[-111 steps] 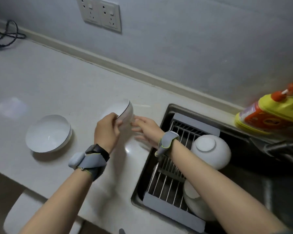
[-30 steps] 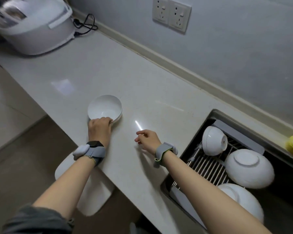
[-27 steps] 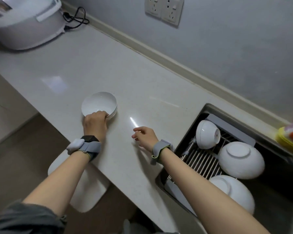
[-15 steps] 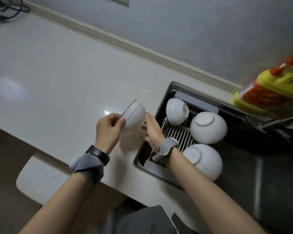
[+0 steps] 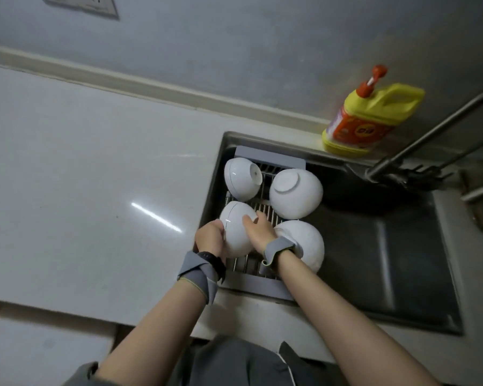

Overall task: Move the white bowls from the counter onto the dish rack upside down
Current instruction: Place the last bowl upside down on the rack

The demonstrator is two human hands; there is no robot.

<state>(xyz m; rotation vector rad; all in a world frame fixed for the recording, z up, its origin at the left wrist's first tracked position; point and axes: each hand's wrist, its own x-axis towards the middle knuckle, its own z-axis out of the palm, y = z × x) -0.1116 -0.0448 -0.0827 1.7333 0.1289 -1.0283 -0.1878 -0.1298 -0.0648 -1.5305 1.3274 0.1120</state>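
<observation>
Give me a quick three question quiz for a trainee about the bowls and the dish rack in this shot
1. True or false: both hands grip the same bowl.
2. How many white bowls are over the dish rack, counting the held one?
3. Which stands behind the sink: A) a sponge, B) a yellow detergent bottle, C) a kettle?

Key: 1. True, the left hand and right hand hold it tilted. 2. Four. 3. B.
</observation>
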